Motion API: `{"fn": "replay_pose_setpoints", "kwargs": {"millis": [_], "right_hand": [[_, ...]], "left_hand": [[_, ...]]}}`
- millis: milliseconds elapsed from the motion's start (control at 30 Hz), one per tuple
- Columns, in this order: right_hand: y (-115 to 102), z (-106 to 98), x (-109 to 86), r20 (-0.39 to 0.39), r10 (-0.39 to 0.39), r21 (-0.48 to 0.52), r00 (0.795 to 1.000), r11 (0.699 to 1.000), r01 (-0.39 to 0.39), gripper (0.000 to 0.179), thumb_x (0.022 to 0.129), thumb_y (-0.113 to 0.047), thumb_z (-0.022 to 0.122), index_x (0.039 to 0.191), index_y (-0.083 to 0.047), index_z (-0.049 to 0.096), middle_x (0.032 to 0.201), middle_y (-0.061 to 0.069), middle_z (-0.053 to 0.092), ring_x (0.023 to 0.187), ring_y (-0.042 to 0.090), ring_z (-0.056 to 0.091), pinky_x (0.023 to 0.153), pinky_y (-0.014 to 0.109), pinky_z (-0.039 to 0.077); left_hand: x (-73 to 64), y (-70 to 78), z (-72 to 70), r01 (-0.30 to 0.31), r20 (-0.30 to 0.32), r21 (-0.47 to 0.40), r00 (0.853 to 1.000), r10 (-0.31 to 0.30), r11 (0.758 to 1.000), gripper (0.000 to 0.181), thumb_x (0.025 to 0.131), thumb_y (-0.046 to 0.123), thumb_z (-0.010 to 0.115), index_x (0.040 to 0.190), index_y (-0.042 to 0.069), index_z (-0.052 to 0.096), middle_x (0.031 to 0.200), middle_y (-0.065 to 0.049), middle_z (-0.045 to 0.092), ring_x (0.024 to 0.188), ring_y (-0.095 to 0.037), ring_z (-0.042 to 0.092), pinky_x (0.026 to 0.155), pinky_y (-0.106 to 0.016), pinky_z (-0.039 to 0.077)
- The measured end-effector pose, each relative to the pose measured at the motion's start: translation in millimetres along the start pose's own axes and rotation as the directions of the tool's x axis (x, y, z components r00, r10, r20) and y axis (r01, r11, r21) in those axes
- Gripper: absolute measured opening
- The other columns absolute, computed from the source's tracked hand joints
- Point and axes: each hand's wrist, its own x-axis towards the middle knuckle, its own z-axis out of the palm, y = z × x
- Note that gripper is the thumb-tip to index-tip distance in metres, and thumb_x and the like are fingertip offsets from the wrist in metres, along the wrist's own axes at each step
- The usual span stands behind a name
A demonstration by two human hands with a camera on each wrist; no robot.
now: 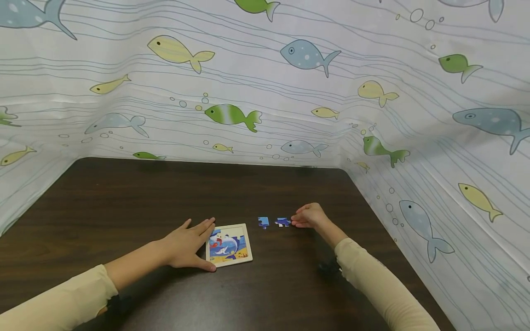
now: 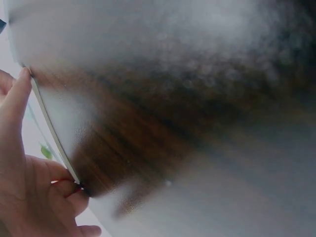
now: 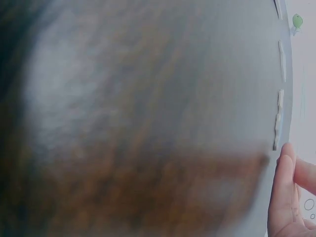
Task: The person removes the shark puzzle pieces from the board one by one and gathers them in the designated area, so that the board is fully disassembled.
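Observation:
A square jigsaw puzzle [image 1: 227, 244] in a pale frame [image 1: 250, 252] lies on the dark table, showing a dolphin and a red sea creature. Cream backing shows along its top and upper right. My left hand [image 1: 188, 243] rests at the frame's left side, fingers spread toward the top corner and thumb at the bottom corner; the left wrist view shows the fingertips at both ends of that edge. Right of the frame lie a light blue puzzle piece [image 1: 263, 222] and a dark blue and white piece [image 1: 283, 222]. My right hand [image 1: 310, 215] has its fingertips right at the darker piece's right edge.
The dark wooden table [image 1: 273, 294] reaches back to a white curtain [image 1: 256, 82] printed with fish, which also rises along the left and right sides. Cream sleeves cover both forearms, with a dark object under each wrist.

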Motion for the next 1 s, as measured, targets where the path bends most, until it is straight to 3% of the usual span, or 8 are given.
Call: {"fn": "replay_pose_setpoints", "kwargs": {"millis": [167,333,500,633,800,1000], "right_hand": [[-10.3,8.8,-6.7,0.036,-0.027,-0.021,0.999,0.999,0.027,0.032,0.083,0.007,0.068,0.111,0.012,0.053,0.076,0.010,0.070,0.060,0.013,0.069,0.060,0.026,0.058],[-24.4,38.1,-20.6,0.160,-0.080,-0.042,0.984,0.995,0.088,0.029,0.086,0.005,0.065,0.112,0.014,0.054,0.089,0.020,0.073,0.065,0.014,0.070,0.064,0.029,0.059],[-32.6,79.5,-33.8,0.307,-0.079,-0.064,0.948,0.993,0.104,0.019,0.091,-0.002,0.062,0.107,0.008,0.059,0.105,0.021,0.072,0.072,0.015,0.072,0.066,0.028,0.059],[-38.0,112.4,-42.4,0.414,-0.064,-0.073,0.908,0.992,0.103,0.015,0.095,-0.008,0.058,0.105,0.003,0.061,0.113,0.018,0.070,0.075,0.013,0.071,0.062,0.022,0.054],[-42.8,141.5,-48.3,0.502,-0.038,-0.059,0.864,0.995,0.077,0.017,0.095,-0.008,0.056,0.105,0.004,0.062,0.116,0.018,0.069,0.074,0.013,0.069,0.060,0.020,0.048],[-46.3,156.5,-47.6,0.482,-0.029,-0.071,0.876,0.995,0.072,0.021,0.092,-0.005,0.055,0.107,0.006,0.065,0.110,0.018,0.071,0.072,0.012,0.068,0.057,0.020,0.046]], "left_hand": [[-2.1,-1.4,-0.6,-0.001,-0.008,-0.011,1.000,0.001,1.000,0.121,0.069,0.084,0.054,0.151,0.000,0.024,0.161,-0.017,0.015,0.146,-0.034,0.025,0.113,-0.068,0.012],[-4.5,-3.4,-3.0,0.009,-0.014,-0.020,1.000,-0.009,1.000,0.126,0.067,0.084,0.056,0.152,-0.002,0.020,0.161,-0.019,0.013,0.143,-0.035,0.032,0.112,-0.068,0.013],[-5.9,-1.9,-3.8,0.006,0.002,-0.033,1.000,-0.006,0.999,0.122,0.069,0.083,0.056,0.149,-0.004,0.027,0.160,-0.021,0.013,0.143,-0.036,0.032,0.112,-0.068,0.012],[-5.4,-0.3,-2.6,0.013,0.010,-0.043,1.000,-0.012,0.999,0.118,0.072,0.081,0.055,0.148,-0.004,0.030,0.160,-0.021,0.014,0.142,-0.036,0.033,0.112,-0.067,0.013],[-4.6,2.1,-0.6,0.018,0.019,-0.066,1.000,-0.017,0.998,0.116,0.072,0.080,0.057,0.147,-0.004,0.032,0.160,-0.021,0.015,0.142,-0.037,0.034,0.112,-0.068,0.015],[-5.5,1.7,-1.7,0.021,0.010,-0.076,1.000,-0.021,0.997,0.115,0.072,0.079,0.058,0.147,-0.004,0.032,0.160,-0.021,0.016,0.142,-0.037,0.033,0.112,-0.067,0.014]]}}
